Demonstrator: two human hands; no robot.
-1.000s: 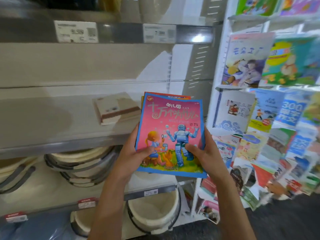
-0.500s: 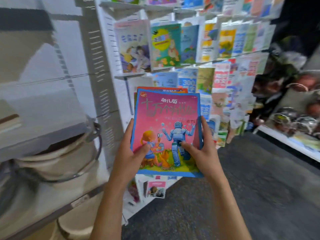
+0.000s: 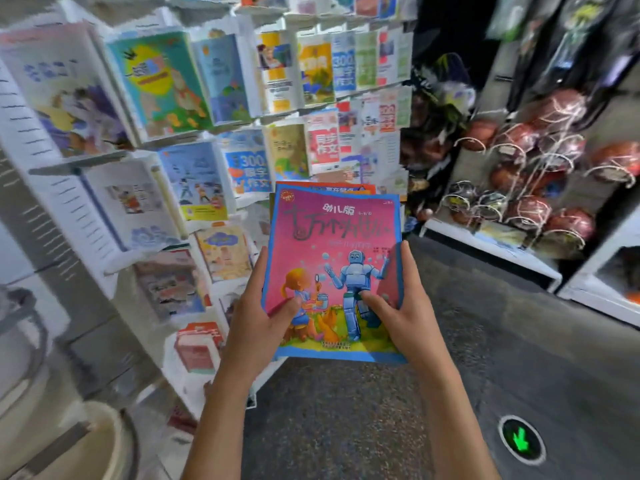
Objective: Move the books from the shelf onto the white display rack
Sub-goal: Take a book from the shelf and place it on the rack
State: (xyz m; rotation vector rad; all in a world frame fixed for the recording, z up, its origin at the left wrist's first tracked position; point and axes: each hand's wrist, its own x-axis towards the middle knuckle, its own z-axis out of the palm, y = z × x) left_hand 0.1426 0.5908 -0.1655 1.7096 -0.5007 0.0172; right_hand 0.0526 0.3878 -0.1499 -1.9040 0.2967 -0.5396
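Beside the white display rack point(image 3: 114, 216), person now faces the book rows square-on; a second ago the view was on the grey shelf, which has swung out of frame to the left. Stack of books point(image 3: 332, 271) unchanged in grip: pink robot cover on top, an orange one peeking out behind. Left hand point(image 3: 258, 327) clamps the lower left edge, thumb on the cover; right hand point(image 3: 401, 317) clamps the lower right edge, thumb likewise on top. Stack held up in the air, just in front of the rack, not touching it. Netted balls point(image 3: 533, 168) on the right-hand shelving. Reads as carry leg nearly over; placing into a free slot looks next, slot not yet picked.
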